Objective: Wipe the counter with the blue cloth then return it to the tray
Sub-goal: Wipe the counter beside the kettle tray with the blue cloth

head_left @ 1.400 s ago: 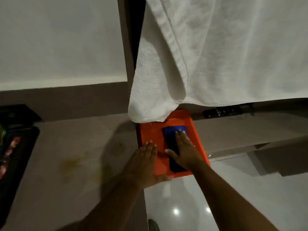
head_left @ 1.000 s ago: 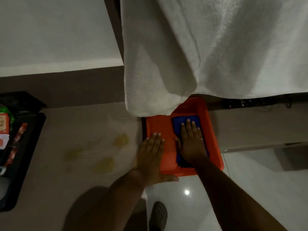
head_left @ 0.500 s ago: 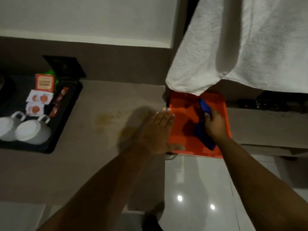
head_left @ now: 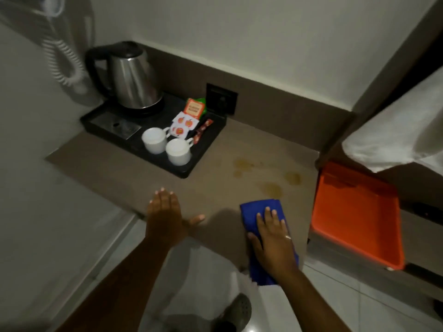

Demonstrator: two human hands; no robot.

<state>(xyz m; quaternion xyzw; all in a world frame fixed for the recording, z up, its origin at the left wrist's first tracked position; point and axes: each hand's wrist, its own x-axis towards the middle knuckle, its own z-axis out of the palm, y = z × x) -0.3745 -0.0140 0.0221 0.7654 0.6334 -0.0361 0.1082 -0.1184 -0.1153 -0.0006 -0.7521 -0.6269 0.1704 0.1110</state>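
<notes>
The blue cloth [head_left: 254, 213] lies on the brown counter [head_left: 215, 180] near its front edge. My right hand [head_left: 273, 238] presses flat on top of it, fingers spread, covering its middle. My left hand [head_left: 165, 216] rests flat on the counter's front edge to the left, fingers apart, holding nothing. The orange tray [head_left: 354, 216] sits on a lower shelf to the right with nothing in it. Several yellowish stains [head_left: 271, 188] mark the counter just beyond the cloth.
A black tray [head_left: 203, 154] at the back left holds a steel kettle [head_left: 131, 77], two white cups [head_left: 165, 144] and sachets [head_left: 189, 118]. A white towel [head_left: 395, 130] hangs over the orange tray's far end. A wall socket [head_left: 221, 99] sits behind.
My right hand lifted the blue cloth out of the orange tray and set it down on the counter to the left. My left hand moved left off the tray's edge.
</notes>
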